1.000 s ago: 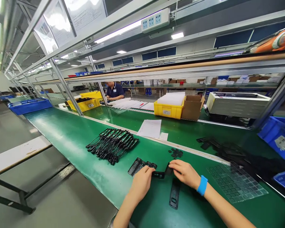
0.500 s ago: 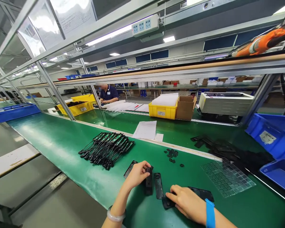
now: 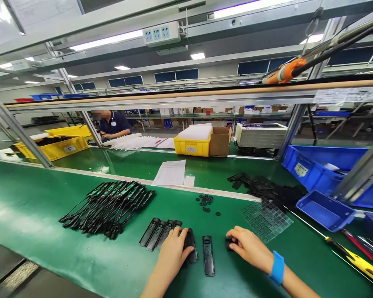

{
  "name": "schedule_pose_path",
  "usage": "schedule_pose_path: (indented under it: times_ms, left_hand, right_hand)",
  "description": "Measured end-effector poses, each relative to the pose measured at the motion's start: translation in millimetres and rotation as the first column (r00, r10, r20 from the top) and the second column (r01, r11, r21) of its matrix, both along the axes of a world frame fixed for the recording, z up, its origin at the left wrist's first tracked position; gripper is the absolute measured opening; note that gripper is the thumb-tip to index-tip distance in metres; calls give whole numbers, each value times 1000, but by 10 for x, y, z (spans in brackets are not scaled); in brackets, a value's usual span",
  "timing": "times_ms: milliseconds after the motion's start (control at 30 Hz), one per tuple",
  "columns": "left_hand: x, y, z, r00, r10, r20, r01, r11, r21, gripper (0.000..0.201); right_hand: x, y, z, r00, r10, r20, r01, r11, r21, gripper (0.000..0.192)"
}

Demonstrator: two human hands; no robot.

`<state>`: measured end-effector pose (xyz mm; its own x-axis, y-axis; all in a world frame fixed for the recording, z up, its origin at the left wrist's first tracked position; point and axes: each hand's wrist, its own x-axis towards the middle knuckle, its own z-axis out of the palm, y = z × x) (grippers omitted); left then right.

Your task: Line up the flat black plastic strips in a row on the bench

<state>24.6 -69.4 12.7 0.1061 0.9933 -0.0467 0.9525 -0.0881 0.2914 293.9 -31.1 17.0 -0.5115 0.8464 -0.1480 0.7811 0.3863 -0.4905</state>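
Two hands work low on the green desk (image 3: 81, 252): the left hand (image 3: 173, 252) presses curled fingers onto a black plastic casing (image 3: 191, 245) at the end of a row of like casings (image 3: 157, 232), while the right hand (image 3: 250, 247) closes on a small dark part (image 3: 229, 243), mostly hidden. Between them a lone casing (image 3: 208, 260) lies loose, and a careless sweep could knock it askew. Farther off, the small black rings (image 3: 207, 201) and the bundle of wired boards (image 3: 107, 203) could scatter or snag if anything slides that way.
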Motion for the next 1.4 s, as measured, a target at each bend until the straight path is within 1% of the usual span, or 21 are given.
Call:
schedule_pose_path:
  times_ms: [100, 133, 233, 300, 400, 467, 533, 600, 667, 733, 800, 833, 933, 1000, 1100, 1133, 1200, 1233, 1267, 1333, 1400]
  left_hand:
    - [-23, 42, -71, 1000, 1, 15, -1, 1000, -21, 43]
    - [-44, 63, -85, 1000, -5, 26, 5, 1000, -24, 43]
    - [-135, 106, -79, 999, 3, 34, -3, 1000, -4, 52]
    - [-204, 98, -46, 998, -24, 63, 20, 998, 61, 53]
    - [-288, 42, -4, 976, -173, 134, 145, 970, 193, 43]
    - [-326, -7, -2, 936, -313, 164, 257, 921, 293, 38]
    - [-357, -52, -19, 908, -386, 164, 296, 866, 402, 36]
    - [-390, -88, -44, 916, -368, 159, 256, 843, 474, 35]
    - [-423, -107, -76, 930, -328, 164, 213, 846, 489, 34]
    - [-448, -110, -116, 935, -314, 164, 200, 850, 488, 34]
    - [-459, -109, -165, 940, -303, 155, 192, 848, 495, 34]
    - [-461, -112, -189, 943, -298, 149, 190, 847, 496, 33]
    - [-476, -139, -240, 944, -300, 138, 207, 862, 463, 29]
    - [-517, -168, -249, 948, -284, 145, 196, 877, 439, 31]
    - [-633, -196, -238, 977, -172, 129, 107, 908, 405, 26]
    - [-678, -196, -236, 987, -122, 101, 75, 921, 382, 30]
    - [-756, -185, -250, 998, -52, 19, 43, 946, 323, 66]
    - [-786, -175, -267, 999, -39, -21, 44, 954, 297, 76]
    - [-809, -165, -292, 998, -37, -53, 51, 959, 279, 77]
    - [-839, -149, -359, 993, -59, -100, 84, 960, 269, 65]
    - [-857, -143, -440, 987, -84, -136, 122, 945, 302, 56]
  right_hand:
    - [247, -27, 63, 991, 35, 131, -39, 999, 29, 47]
    - [289, -33, 56, 987, 39, 157, -45, 998, 34, 49]
    - [299, -44, -14, 980, 0, 201, -13, 998, 65, 38]
    - [238, -60, -67, 975, -41, 217, 25, 997, 76, 39]
    - [89, -131, -103, 976, -52, 211, 37, 997, 72, 52]
    - [-36, -205, -85, 983, -3, 181, -6, 999, 45, 58]
    - [-172, -269, -41, 988, 64, 144, -70, 997, 32, 61]
    - [-316, -287, 3, 984, 136, 114, -143, 988, 53, 67]
    - [-463, -247, 17, 957, 280, 77, -286, 955, 80, 79]
    - [-602, -170, -16, 889, 457, 18, -456, 884, 98, 91]
    - [-713, -98, -80, 826, 563, -29, -557, 824, 105, 93]
    - [-753, -74, -114, 821, 570, -38, -564, 819, 105, 90]
    - [-793, -60, -191, 859, 512, -15, -508, 856, 95, 78]
    - [-768, -78, -215, 881, 473, 8, -472, 877, 87, 75]
    - [-733, -95, -226, 895, 446, 20, -446, 892, 70, 78]
    - [-738, -92, -228, 898, 440, 16, -440, 895, 68, 78]
    - [-784, -74, -234, 901, 433, -10, -430, 898, 89, 77]
    - [-825, -62, -240, 902, 432, -26, -427, 898, 107, 76]
    - [-874, -52, -246, 901, 432, -39, -424, 897, 125, 76]
    - [-985, -41, -261, 904, 423, -58, -409, 898, 163, 77]
    - [-1088, -38, -269, 912, 406, -60, -389, 902, 184, 80]
